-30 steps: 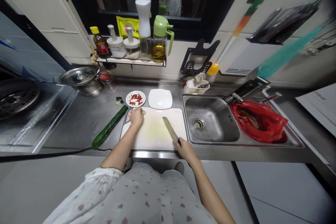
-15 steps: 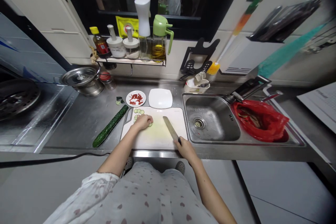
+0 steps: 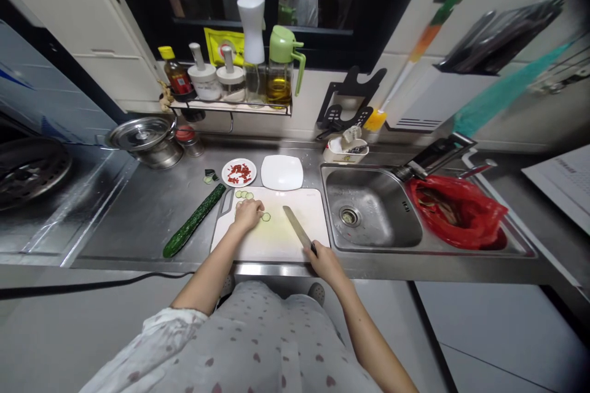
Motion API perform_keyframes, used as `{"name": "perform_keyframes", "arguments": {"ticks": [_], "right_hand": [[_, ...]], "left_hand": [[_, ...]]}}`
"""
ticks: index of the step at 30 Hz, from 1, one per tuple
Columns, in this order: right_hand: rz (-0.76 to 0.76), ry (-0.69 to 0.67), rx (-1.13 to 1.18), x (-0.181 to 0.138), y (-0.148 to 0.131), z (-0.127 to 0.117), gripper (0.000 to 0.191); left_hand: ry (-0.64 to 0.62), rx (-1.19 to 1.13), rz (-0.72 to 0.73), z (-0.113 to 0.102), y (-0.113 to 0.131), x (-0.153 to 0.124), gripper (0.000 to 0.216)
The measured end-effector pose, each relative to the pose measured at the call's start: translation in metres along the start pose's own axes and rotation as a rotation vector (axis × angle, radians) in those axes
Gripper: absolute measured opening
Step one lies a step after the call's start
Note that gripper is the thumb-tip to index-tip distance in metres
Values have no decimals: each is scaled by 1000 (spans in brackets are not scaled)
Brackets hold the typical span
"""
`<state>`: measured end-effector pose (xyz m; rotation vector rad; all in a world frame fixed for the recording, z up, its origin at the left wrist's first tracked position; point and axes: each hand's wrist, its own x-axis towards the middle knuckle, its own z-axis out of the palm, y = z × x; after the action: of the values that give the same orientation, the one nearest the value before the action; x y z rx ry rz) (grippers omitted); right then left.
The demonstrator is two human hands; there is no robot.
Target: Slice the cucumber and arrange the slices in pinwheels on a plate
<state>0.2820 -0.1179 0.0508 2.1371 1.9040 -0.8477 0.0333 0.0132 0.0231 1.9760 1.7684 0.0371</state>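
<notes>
A white cutting board [image 3: 308, 209] lies on the steel counter, with several cucumber slices [image 3: 244, 195] near its upper left corner. My left hand [image 3: 249, 215] is over the left part of the board, its fingers curled together; what is between the fingertips is too small to make out. Just right of them a single cucumber slice [image 3: 266, 217] lies flat. My right hand [image 3: 325, 258] grips the handle of a kitchen knife [image 3: 297, 227], whose blade points up and left over the board. Left of the board rests a long green cucumber [image 3: 194, 221].
Behind the board stand a plate of chopped red pieces [image 3: 238, 173] and a white dish [image 3: 281, 172]. Green scraps [image 3: 211, 176] lie nearby. To the right are a sink [image 3: 373, 209] and a red plastic bag [image 3: 461, 212]. A lidded pot [image 3: 147, 141] stands at left, below a spice shelf [image 3: 230, 105].
My left hand has drawn slightly left, uncovering the single cucumber slice on the board. The knife in my right hand has shifted a little to the left.
</notes>
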Motion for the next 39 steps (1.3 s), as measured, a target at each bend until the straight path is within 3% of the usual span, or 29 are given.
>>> {"name": "perform_keyframes", "arguments": {"ticks": [15, 39], "right_hand": [[-66, -92, -115, -26, -33, -1, 32], [-52, -105, -117, -27, -42, 0, 29]], "left_hand": [[23, -15, -118, 12, 1, 5, 12], [18, -48, -147, 7, 5, 2, 16]]}}
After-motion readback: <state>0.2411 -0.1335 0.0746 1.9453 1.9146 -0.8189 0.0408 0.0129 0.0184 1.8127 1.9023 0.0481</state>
